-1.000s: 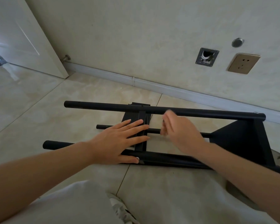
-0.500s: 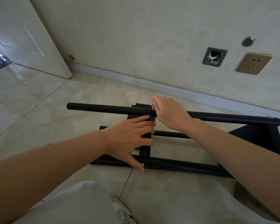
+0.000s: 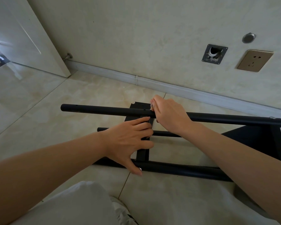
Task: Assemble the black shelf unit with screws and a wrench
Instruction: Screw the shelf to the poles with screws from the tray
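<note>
Since a moment ago the right hand (image 3: pixel 169 113) has gone from hovering between the tubes up to the far one, and it now sits curled over the top black metal tube (image 3: pixel 104 110), fingertips pinching a small silvery screw (image 3: pixel 151 106) at the tube's far side. The left hand (image 3: pixel 130 142) has barely shifted: its fingers lie straight and flat across the narrow black cross panel (image 3: pixel 142 154), thumb reaching down to the near black tube (image 3: pixel 182 170) beside a second silvery screw head (image 3: pixel 140 168).

The black metal shelf unit lies on its side on the pale glossy floor tiles (image 3: pixel 39 111), long tubes running left to right, a thinner middle rod (image 3: pixel 165 133) between them, and a solid black end panel (image 3: pixel 256 140) on the right.

Behind it runs a white skirting board (image 3: pixel 185 92) under a mottled cream wall bearing a gold socket plate (image 3: pixel 255 60), an open square wall box (image 3: pixel 214 54) and a round metal cap (image 3: pixel 248 38). A white door (image 3: pixel 23 38) stands at the left with a small doorstop (image 3: pixel 68 56). The forearms hide parts of the frame.
</note>
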